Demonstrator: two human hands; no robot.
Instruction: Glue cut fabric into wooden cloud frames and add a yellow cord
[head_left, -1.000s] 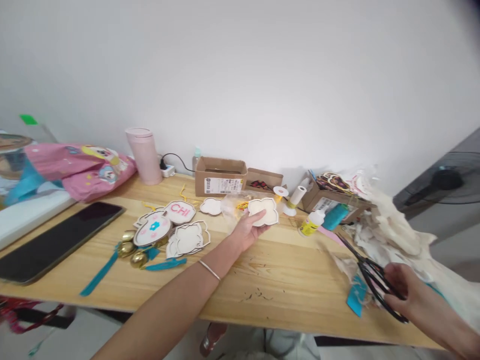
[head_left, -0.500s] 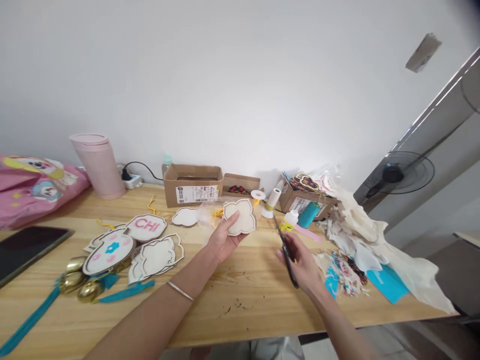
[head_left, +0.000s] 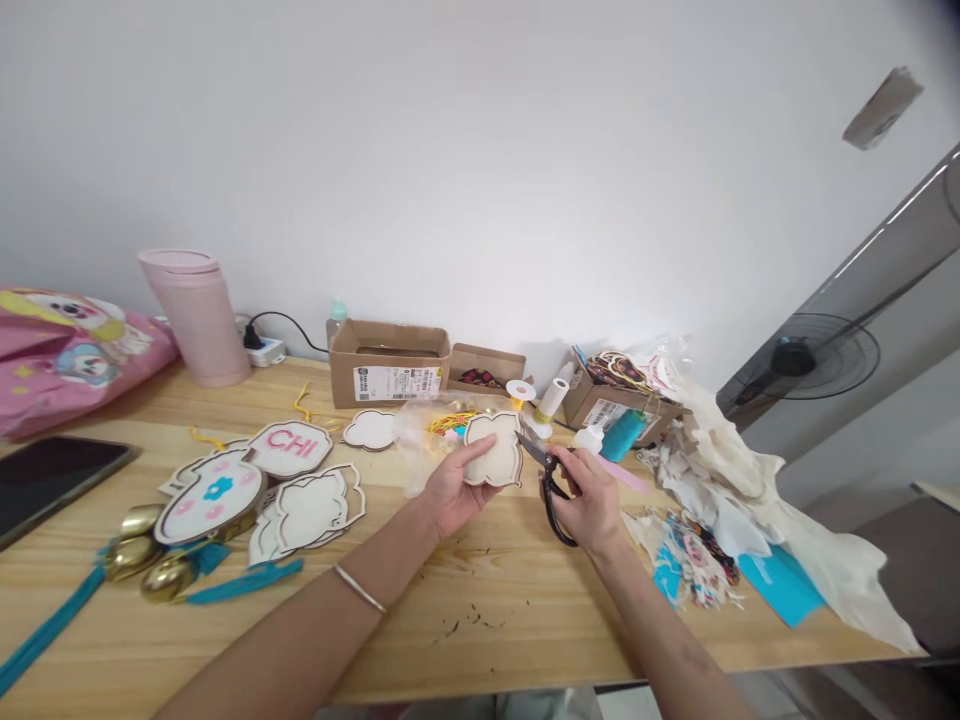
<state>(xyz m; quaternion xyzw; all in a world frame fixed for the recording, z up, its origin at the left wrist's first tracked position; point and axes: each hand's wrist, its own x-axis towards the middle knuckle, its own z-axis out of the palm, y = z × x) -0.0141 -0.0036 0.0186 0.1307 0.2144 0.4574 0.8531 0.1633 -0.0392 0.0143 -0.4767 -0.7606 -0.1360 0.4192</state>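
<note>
Over the middle of the wooden table (head_left: 420, 620), my left hand (head_left: 459, 490) grips a cream, cloud-shaped fabric piece (head_left: 491, 450) with a dark brown edge, thumb on its face. My right hand (head_left: 589, 500) holds black-handled scissors (head_left: 553, 480). Their blades are at the piece's right edge; whether they touch it I cannot tell. Beyond the piece is a clear plastic bag (head_left: 420, 440) with yellow cords. A white cloud-shaped piece (head_left: 370, 429) lies left of the bag. Several similar pieces lie further left, among them one lettered CHI (head_left: 291, 448) and one with a blue flower (head_left: 217, 490).
Cardboard boxes (head_left: 390, 362), a thread spool (head_left: 520, 391) and a white-capped bottle (head_left: 590, 438) stand behind. Cream cloth (head_left: 727, 450) and fabric scraps (head_left: 694, 560) lie right. Golden bells (head_left: 169, 577), a phone (head_left: 60, 485) and a pink tumbler (head_left: 199, 320) are left.
My right hand has turned the scissors, bringing the blades to the fabric piece's right edge. The piece has shifted slightly right and down in my left hand.
</note>
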